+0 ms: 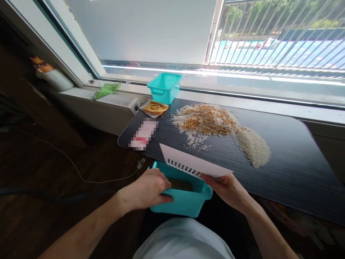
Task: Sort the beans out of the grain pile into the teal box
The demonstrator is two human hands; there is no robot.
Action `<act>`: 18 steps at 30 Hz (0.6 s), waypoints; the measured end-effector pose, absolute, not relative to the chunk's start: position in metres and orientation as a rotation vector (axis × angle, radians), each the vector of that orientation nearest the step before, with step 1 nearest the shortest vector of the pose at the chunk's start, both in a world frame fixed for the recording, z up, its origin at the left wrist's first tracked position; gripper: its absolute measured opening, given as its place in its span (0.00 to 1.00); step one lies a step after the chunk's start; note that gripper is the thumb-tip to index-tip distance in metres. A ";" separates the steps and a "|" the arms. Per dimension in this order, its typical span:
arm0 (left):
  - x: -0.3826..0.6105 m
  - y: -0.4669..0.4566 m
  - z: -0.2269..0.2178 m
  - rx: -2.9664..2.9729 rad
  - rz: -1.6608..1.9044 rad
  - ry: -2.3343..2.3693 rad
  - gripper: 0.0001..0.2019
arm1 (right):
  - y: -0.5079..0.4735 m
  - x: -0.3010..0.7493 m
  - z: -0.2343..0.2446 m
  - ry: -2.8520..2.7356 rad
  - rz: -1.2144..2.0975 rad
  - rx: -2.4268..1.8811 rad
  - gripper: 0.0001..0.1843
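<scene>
Left hand (147,190) clamped on left rim of teal bin (185,205), lower centre, just off tabletop (296,169) edge. Right hand (229,189) pinches white slotted scoop (188,162) above it. Bin likely light, stiff; loose beans (181,184) spill easily, so grip rim.

Both bins, near (185,203) and far (164,86), are turquoise. The slotted scoop (191,163) is white. The table (296,162) is black with fine ribbing.

A tilted white slotted scoop (194,163) overhangs a teal tub (185,203) holding dark grains (181,185).
</scene>
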State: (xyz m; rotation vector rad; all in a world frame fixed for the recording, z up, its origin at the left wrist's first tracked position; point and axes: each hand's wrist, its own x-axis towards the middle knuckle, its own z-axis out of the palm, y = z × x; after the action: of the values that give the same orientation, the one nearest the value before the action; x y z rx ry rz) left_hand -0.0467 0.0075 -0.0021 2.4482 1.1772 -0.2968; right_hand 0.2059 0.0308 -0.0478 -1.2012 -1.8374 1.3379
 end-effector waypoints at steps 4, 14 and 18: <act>-0.035 0.010 -0.005 2.453 -0.276 1.073 0.12 | 0.025 0.230 -0.054 -1.626 1.152 -1.366 0.17; -0.015 0.011 -0.016 2.405 -0.217 1.010 0.10 | 0.064 0.318 -0.048 -1.440 0.568 -1.826 0.24; -0.011 0.011 -0.019 2.394 -0.204 0.979 0.10 | 0.072 0.323 -0.048 -1.473 0.497 -1.885 0.25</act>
State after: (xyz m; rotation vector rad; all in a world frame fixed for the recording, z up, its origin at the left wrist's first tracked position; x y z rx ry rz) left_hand -0.0109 0.0110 -0.0187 2.3937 0.9786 -0.2041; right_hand 0.3233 0.0722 -0.0482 -1.8852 -1.4728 0.4967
